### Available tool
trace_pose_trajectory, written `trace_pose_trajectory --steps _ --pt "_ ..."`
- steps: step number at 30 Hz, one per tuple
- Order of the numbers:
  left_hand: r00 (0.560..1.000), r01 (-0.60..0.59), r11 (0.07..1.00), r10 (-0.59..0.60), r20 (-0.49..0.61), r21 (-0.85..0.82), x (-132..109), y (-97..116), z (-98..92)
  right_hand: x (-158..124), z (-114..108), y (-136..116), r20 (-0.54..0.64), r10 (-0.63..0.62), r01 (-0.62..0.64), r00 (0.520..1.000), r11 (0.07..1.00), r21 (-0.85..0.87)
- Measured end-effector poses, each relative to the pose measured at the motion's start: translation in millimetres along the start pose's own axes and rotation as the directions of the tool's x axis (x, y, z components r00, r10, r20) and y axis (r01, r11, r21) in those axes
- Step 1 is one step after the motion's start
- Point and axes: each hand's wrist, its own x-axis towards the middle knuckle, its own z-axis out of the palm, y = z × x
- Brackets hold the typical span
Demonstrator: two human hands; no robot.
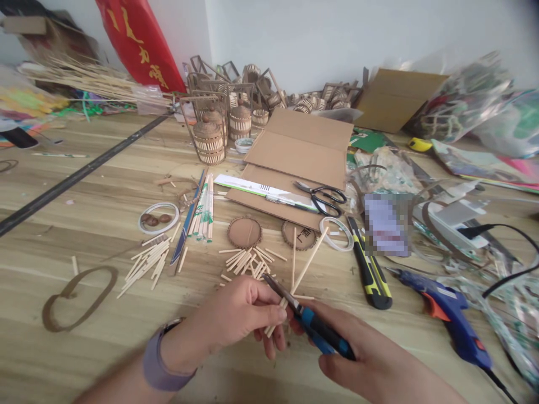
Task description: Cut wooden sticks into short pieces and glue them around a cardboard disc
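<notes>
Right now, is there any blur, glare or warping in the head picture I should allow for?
Head view: soft even light, faint shadows, no glare on the table; the left hand, stick, cutters and right hand look sharp; the plastic bags at the right edge smear and bend; a pixelated patch hides one item.

A craft workshop: a wooden table (63, 235) strewn with bamboo sticks (145, 264), glue gun (450, 314), scissors (324, 197) and cardboard (295, 151).

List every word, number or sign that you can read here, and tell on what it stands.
Red banner: yellow characters, cut off, unreadable.
Chopstick wrappers: green print, too small.
White paper strip: black marks, too small.
Cardboard disc: dark mark, unclear.
Nothing can be quoted.
</notes>
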Motion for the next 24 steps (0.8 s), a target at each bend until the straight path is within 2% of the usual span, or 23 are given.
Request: trace_pose_trajectory --steps 8,15,20,24 --pt "1.0 0.002 0.999 -0.003 -0.003 -0.035 1 0 0.8 4 13 3 -0.13 -0.073 0.063 0.989 0.995 -0.082" --pt "1.0 -0.017 1.0 0.017 -0.023 -0.001 1 2 0.4 6 22 9 -0.17 -0.053 0.038 0.984 0.995 -0.09" --pt "0.998 -0.054 0.998 0.054 -0.022 0.039 0 4 -0.1 8 15 8 -0.139 -0.021 0.021 0.99 1.0 0.0" --pt "0.999 -0.04 0.999 0.04 0.007 -0.02 0 6 -0.4 5 6 7 -0.007 0.04 -0.038 0.999 0.987 0.154"
